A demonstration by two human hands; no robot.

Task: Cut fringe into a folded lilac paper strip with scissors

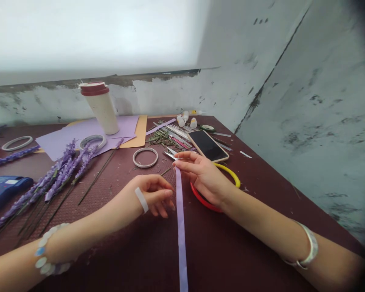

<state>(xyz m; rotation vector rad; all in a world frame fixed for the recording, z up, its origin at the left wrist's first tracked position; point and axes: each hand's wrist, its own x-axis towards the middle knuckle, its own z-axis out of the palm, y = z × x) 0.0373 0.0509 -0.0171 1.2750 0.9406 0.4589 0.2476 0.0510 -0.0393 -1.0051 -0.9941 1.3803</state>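
Note:
My right hand pinches the top end of a long lilac paper strip between thumb and fingers. The strip hangs down toward the near edge of the view. Just left of it, my left hand is closed, its thumb against the curled fingers; a fine thread-like line shows near the fingertips, but what they grip is unclear. A piece of white tape sticks to the back of that hand. Under my right hand lie scissors with red and yellow handles, partly hidden by it.
Purple lavender stems and a blue glue gun lie left. A tape roll sits mid-table; beyond stand a lidded cup on purple sheets and small white bottles. A phone rests by cut stems. Walls border the table.

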